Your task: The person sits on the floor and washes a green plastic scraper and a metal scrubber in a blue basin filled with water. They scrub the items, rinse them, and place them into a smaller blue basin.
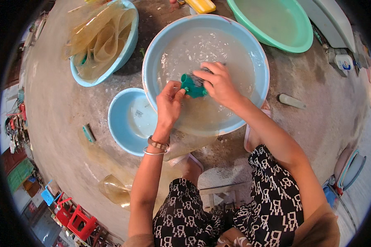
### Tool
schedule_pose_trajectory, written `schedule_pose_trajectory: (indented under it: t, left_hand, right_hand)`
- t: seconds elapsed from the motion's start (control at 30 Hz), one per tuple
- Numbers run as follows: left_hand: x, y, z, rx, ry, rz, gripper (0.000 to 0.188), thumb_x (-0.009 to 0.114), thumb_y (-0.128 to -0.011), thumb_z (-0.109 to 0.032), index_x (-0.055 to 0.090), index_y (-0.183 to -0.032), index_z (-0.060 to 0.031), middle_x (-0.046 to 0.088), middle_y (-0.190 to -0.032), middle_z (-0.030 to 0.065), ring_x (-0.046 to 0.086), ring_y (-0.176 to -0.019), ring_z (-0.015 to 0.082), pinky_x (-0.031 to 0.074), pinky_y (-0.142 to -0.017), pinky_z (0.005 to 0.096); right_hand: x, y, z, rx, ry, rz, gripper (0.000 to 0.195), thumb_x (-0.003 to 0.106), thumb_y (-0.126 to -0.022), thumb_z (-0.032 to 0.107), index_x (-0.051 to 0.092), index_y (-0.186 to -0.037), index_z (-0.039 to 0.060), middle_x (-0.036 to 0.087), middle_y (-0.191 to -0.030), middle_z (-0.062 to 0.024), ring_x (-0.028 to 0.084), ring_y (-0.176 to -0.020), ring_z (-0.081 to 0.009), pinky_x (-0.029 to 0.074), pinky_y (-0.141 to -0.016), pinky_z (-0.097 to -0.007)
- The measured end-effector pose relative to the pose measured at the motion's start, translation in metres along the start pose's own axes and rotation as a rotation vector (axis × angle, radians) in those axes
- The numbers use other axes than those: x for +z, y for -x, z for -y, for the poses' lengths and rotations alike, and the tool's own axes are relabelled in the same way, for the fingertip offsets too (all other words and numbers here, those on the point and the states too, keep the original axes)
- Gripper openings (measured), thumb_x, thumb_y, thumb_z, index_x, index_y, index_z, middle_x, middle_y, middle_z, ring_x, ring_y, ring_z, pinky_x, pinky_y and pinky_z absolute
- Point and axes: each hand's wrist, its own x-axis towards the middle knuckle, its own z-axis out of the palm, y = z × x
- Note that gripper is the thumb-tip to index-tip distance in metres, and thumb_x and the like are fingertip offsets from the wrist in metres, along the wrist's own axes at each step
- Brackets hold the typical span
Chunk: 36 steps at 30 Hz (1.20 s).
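Observation:
Over a large blue plastic basin (262, 77) of cloudy water, my left hand (170, 102) grips a green plastic fitting (190, 86) that has a round tubular opening. My right hand (218, 81) holds a dark-bristled brush (198, 79) against the top of the fitting; the bristles are blurred. A clear yellowish plastic sheet (188, 142) hangs over the basin's near rim and runs down to the floor at the left.
A small blue basin (117, 123) stands left of the large one. Further off are a blue basin (128, 52) piled with yellowish sheet and a green basin (284, 46) of cloudy water. A brush (88, 133) lies on the floor at left, a pale oblong object (292, 101) at right.

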Motion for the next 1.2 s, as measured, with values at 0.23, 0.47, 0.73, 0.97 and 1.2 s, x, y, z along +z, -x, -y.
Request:
schedule_pose_trajectory:
  t: [0.23,0.47,0.73,0.97,1.2]
  left_hand:
    - [0.002,0.001,0.000,0.046,-0.108,0.003,0.006,0.054,-0.087,0.002,0.051,-0.093,0.0024,0.059,-0.079,0.0052,0.060,-0.071,0.0114,0.047,-0.063,0.0232]
    - [-0.001,0.003,-0.001,0.085,-0.039,-0.023,0.005,0.054,-0.086,0.004,0.050,-0.090,0.0039,0.057,-0.078,0.0053,0.061,-0.071,0.0127,0.047,-0.064,0.0244]
    - [0.004,0.003,0.007,0.131,-0.092,-0.010,0.004,0.054,-0.087,0.004,0.051,-0.090,0.0040,0.058,-0.079,0.0053,0.060,-0.073,0.0123,0.047,-0.064,0.0242]
    - [0.005,0.003,0.003,0.138,-0.151,-0.004,0.005,0.054,-0.086,0.005,0.051,-0.090,0.0049,0.059,-0.080,0.0062,0.059,-0.073,0.0123,0.049,-0.065,0.0253]
    - [-0.001,0.002,0.009,0.177,-0.093,-0.027,0.007,0.055,-0.085,0.004,0.051,-0.091,0.0039,0.061,-0.078,0.0089,0.061,-0.070,0.0128,0.049,-0.064,0.0259]
  right_hand:
    - [-0.032,0.008,-0.003,0.175,-0.019,-0.033,0.036,0.060,-0.067,-0.001,0.067,-0.100,0.0133,0.056,-0.108,-0.0106,0.050,-0.099,-0.0297,0.039,-0.087,-0.0412]
    - [-0.003,0.018,-0.007,0.053,0.094,0.027,0.032,0.058,-0.070,0.002,0.067,-0.099,0.0120,0.056,-0.106,-0.0115,0.051,-0.098,-0.0302,0.039,-0.086,-0.0413]
    - [-0.011,-0.008,0.023,-0.040,0.051,-0.040,0.033,0.058,-0.070,0.001,0.067,-0.101,0.0115,0.056,-0.103,-0.0113,0.050,-0.095,-0.0297,0.038,-0.086,-0.0425]
    - [-0.009,0.029,-0.010,0.128,0.152,0.105,0.035,0.058,-0.069,-0.001,0.066,-0.101,0.0090,0.056,-0.101,-0.0095,0.049,-0.096,-0.0286,0.038,-0.086,-0.0406]
    - [0.003,0.007,0.013,0.008,0.139,0.025,0.035,0.059,-0.067,-0.001,0.067,-0.099,0.0077,0.056,-0.100,-0.0089,0.050,-0.093,-0.0280,0.039,-0.085,-0.0403]
